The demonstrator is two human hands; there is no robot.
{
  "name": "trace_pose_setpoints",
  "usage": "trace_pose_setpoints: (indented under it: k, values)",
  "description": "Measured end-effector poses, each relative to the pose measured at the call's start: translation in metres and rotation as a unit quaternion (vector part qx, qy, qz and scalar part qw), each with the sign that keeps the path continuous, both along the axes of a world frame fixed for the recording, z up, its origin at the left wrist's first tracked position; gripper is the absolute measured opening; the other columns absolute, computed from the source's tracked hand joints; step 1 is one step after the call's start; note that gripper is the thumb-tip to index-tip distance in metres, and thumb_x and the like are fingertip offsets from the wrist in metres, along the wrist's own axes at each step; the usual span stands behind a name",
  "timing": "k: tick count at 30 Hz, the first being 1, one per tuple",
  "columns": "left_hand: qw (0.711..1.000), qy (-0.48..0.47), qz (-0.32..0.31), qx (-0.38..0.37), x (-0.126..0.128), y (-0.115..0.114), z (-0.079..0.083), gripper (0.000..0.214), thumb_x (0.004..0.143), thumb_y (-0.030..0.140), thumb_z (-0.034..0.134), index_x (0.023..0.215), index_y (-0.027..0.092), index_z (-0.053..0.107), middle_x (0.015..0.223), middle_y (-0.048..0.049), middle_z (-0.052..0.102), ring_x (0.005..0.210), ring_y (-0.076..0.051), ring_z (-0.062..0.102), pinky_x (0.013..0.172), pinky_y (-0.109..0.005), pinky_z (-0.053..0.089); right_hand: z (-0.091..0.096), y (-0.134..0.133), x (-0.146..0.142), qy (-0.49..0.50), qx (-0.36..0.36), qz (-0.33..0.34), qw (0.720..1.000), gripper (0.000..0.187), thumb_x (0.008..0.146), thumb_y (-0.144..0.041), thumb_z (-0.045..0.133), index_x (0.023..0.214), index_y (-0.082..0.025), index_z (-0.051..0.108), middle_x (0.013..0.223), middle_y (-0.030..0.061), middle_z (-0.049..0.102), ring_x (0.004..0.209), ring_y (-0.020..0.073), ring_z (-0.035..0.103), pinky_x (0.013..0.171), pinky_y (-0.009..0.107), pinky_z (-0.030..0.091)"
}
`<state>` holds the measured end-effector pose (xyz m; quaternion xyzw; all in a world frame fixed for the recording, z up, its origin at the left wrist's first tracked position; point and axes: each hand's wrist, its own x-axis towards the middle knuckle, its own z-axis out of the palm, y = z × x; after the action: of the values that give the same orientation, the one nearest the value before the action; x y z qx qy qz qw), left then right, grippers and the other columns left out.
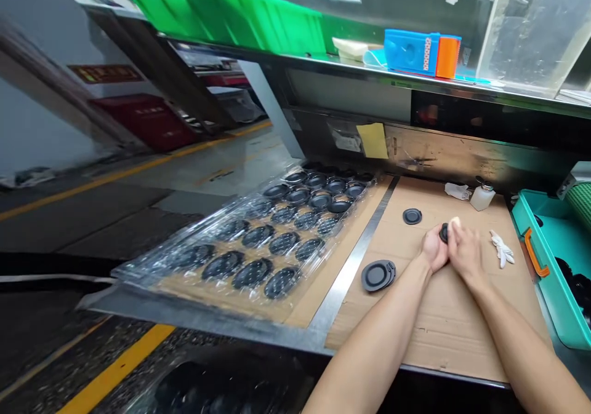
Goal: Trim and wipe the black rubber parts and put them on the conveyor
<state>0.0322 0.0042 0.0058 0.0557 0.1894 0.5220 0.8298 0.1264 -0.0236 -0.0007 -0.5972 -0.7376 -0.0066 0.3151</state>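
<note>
The left hand and right hand meet above the worktop, the left clasping a black disc, the right's hold on something pale unclear. Close handwork on the disc seems in hand; the next move calls for a steady grip.

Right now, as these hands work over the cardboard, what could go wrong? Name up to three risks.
1. The left forearm lies right beside the stacked black discs; a sideways move might scatter them.
2. The black part sits between the left hand and right hand, so it could slip.
3. The small bottle stands upright beyond the hands; a careless reach might tip it.
</note>
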Motion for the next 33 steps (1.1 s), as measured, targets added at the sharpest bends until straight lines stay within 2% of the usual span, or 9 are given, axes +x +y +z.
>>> trace_pose_setpoints:
  k: [2,5,8,12,15,18,22,28,33]
  values:
    - [1.000,0.000,0.011,-0.001,-0.001,0.001,0.001,0.032,0.100,0.028,0.039,0.093,0.013,0.068,0.105,-0.0159,0.073,0.107,-0.025,0.069,0.106,-0.038,0.049,-0.002,0.003,0.001,0.002,-0.004,-0.014,1.000,0.041,0.102,-0.031,0.035,0.126,-0.019,0.066,0.125,0.0134,0.067,0.111,0.0266,0.058,0.100,0.044,0.038]
    - [1.000,-0.007,0.000,-0.008,-0.002,0.002,0.002,0.037,0.101,0.030,0.035,0.093,0.013,0.068,0.101,-0.0159,0.073,0.106,-0.026,0.070,0.105,-0.041,0.051,-0.004,0.004,0.000,-0.018,0.006,0.030,0.999,0.043,0.102,-0.034,0.037,0.133,-0.020,0.063,0.140,0.0126,0.060,0.119,0.0269,0.054,0.102,0.043,0.038]
    - [1.000,-0.001,0.006,-0.004,-0.003,0.003,0.002,0.038,0.101,0.029,0.035,0.094,0.012,0.068,0.098,-0.0150,0.073,0.104,-0.025,0.070,0.104,-0.040,0.051,-0.005,0.002,-0.002,-0.005,-0.008,-0.008,1.000,0.042,0.101,-0.030,0.036,0.129,-0.019,0.065,0.130,0.0141,0.065,0.119,0.0273,0.056,0.103,0.045,0.038]
    - [1.000,-0.002,-0.006,-0.005,-0.003,0.004,-0.001,0.037,0.101,0.031,0.035,0.096,0.013,0.067,0.099,-0.0151,0.073,0.103,-0.025,0.070,0.101,-0.041,0.054,-0.005,0.003,0.001,-0.017,0.007,0.039,0.999,0.041,0.101,-0.033,0.040,0.133,-0.022,0.063,0.142,0.0131,0.058,0.120,0.0269,0.055,0.103,0.043,0.039]
    - [1.000,0.003,0.003,-0.004,-0.004,0.005,-0.003,0.033,0.102,0.029,0.036,0.099,0.013,0.065,0.099,-0.0142,0.073,0.099,-0.022,0.070,0.096,-0.037,0.055,-0.004,0.015,0.019,-0.015,-0.017,-0.026,0.999,0.039,0.100,-0.032,0.042,0.127,-0.020,0.066,0.133,0.0138,0.064,0.119,0.0269,0.056,0.104,0.043,0.037]
    - [1.000,0.007,-0.010,-0.006,-0.007,0.006,-0.003,0.033,0.103,0.032,0.037,0.104,0.011,0.063,0.111,-0.0178,0.071,0.104,-0.024,0.070,0.088,-0.035,0.057,-0.006,0.027,0.043,0.001,-0.027,-0.080,0.996,0.037,0.098,-0.033,0.044,0.124,-0.021,0.067,0.132,0.0123,0.065,0.121,0.0272,0.055,0.107,0.043,0.035]
    - [1.000,0.001,-0.022,-0.009,-0.013,0.006,0.002,0.040,0.103,0.040,0.036,0.116,0.012,0.060,0.133,-0.0217,0.063,0.116,-0.029,0.067,0.085,-0.039,0.057,-0.012,0.030,0.061,0.015,-0.002,-0.096,0.995,0.042,0.097,-0.038,0.044,0.126,-0.018,0.066,0.135,0.0136,0.063,0.121,0.0274,0.053,0.106,0.043,0.035]
    - [0.998,-0.047,-0.032,-0.008,-0.017,0.003,0.009,0.044,0.100,0.040,0.035,0.125,0.011,0.056,0.137,-0.0263,0.059,0.121,-0.033,0.064,0.084,-0.043,0.059,-0.003,0.026,0.067,0.005,0.029,-0.106,0.994,0.045,0.098,-0.044,0.042,0.119,-0.018,0.072,0.130,0.0134,0.064,0.119,0.0291,0.052,0.103,0.044,0.037]
    - [0.997,-0.062,-0.014,-0.035,-0.019,0.004,0.011,0.038,0.095,0.028,0.039,0.126,0.011,0.055,0.134,-0.0239,0.062,0.119,-0.033,0.066,0.086,-0.045,0.060,0.012,0.020,0.081,-0.036,0.005,-0.241,0.970,0.043,0.093,-0.040,0.047,0.123,-0.021,0.071,0.133,0.0151,0.061,0.120,0.0363,0.046,0.097,0.051,0.038]
